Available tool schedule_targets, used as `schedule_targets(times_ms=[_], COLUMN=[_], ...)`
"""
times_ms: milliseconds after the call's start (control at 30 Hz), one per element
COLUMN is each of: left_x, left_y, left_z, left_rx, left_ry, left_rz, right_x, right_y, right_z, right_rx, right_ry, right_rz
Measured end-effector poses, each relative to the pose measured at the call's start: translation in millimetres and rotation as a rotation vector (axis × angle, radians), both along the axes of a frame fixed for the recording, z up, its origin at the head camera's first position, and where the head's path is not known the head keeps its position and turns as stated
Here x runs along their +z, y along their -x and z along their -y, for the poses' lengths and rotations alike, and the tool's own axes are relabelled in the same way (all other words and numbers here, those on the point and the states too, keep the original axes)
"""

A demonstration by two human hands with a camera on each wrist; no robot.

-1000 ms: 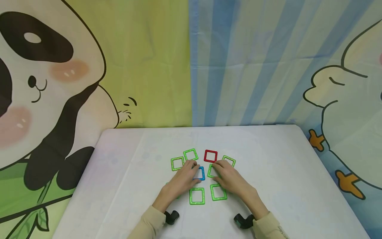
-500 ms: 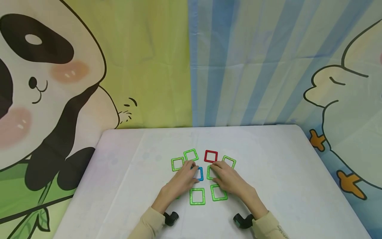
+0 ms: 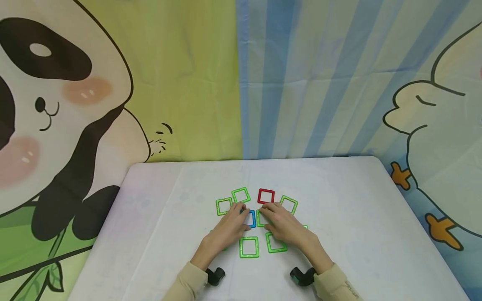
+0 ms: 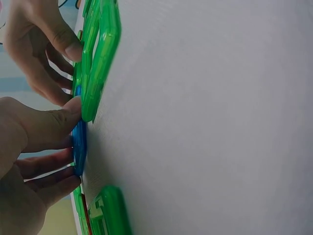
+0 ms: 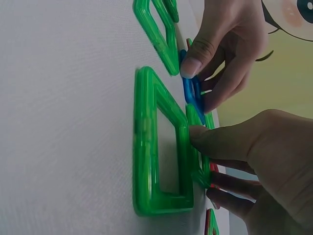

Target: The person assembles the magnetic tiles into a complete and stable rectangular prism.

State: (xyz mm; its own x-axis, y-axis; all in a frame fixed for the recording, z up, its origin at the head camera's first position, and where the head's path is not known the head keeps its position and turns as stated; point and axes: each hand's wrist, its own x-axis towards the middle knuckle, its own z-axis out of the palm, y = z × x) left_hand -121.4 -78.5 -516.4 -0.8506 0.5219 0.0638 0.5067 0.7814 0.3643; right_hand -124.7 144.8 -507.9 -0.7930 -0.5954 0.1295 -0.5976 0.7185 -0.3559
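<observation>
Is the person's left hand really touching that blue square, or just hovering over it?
Touching. The right wrist view shows the left hand gripping the blue square, its thumb against the near edge.

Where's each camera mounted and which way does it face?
Head: on the head, facing forward and down at the table; left hand, right hand and sleeves show.
Left wrist: on that wrist, looking low across the table at the blue frame the left hand grips; both hands show.
Right wrist: on that wrist, likewise low, at the green frame the right hand grips; both hands show.
Wrist views share the blue frame and both hands.
</observation>
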Motion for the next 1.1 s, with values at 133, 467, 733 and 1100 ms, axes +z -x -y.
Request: schedule_targets(times_ms=[133,467,733,1100], left_x=[0.3,1.1,-1.1,-0.4], left_y=[-0.6,-1.2,1.0,0.5], left_z=[0.2,1.2,2.3,14.0], left_rx=[-0.005,0.003,0.002,-0.019], left_ry=[-0.003,-0.012,-0.008,-0.024], left_rz=[0.01,0.024,0.023,-0.044], right_x=[0.0,-1.0,4.0,4.2], right_y=[0.4,1.2,0.6,3.0], right_z=[1,3,9,11], right_rx=[0.008,0.014,-0.03,-0.008], right_ry=[0.007,0.024,-0.016,-0.061], right_rz=[0.022,0.036,0.054,0.017])
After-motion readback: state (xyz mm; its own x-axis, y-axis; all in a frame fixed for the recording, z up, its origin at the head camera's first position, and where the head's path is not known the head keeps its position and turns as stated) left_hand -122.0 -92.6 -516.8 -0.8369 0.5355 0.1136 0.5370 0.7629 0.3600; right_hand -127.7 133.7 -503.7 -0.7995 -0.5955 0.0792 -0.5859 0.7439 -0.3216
